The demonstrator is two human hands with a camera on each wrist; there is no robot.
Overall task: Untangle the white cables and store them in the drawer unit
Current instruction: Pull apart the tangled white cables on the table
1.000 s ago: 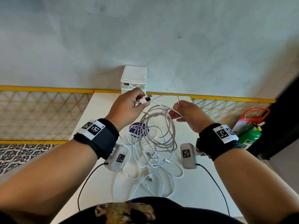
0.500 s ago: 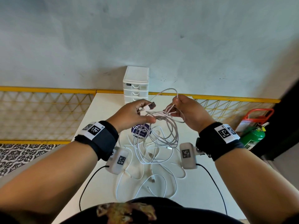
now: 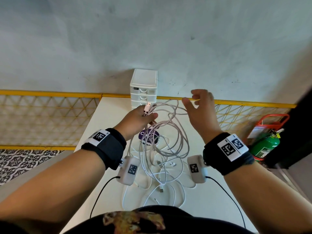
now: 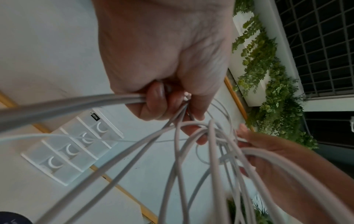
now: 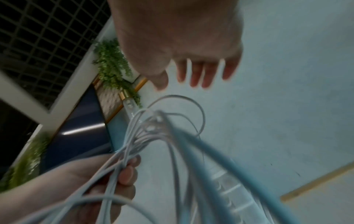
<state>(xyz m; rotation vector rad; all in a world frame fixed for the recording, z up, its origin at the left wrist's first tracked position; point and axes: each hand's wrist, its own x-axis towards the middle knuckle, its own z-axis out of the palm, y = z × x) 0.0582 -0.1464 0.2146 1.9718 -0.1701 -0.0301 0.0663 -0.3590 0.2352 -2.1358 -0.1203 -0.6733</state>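
A tangle of white cables (image 3: pixel 181 132) hangs in loops from my left hand (image 3: pixel 148 115), which grips several strands in a fist above the white table (image 3: pixel 108 119). A USB plug (image 3: pixel 148 105) sticks up out of that fist. The left wrist view shows the fingers (image 4: pixel 157 97) curled round the strands (image 4: pixel 191 151). My right hand (image 3: pixel 194 100) hovers to the right of the loops with fingers spread, and in the right wrist view those fingers (image 5: pixel 195 75) hold nothing. More cable (image 3: pixel 162 183) lies on the table below. The white drawer unit (image 3: pixel 143 88) stands at the table's far edge, drawers closed.
A round purple disc (image 3: pixel 148 137) lies on the table under the hanging loops. Yellow mesh railing (image 3: pixel 47 112) runs behind and left of the table. A green fire extinguisher (image 3: pixel 265 146) in a red stand is on the floor at right. A pale wall rises behind the drawer unit.
My right hand has let go of the cable loop, opened and moved up and to the right. My left hand has carried the bundle further out toward the drawer unit.
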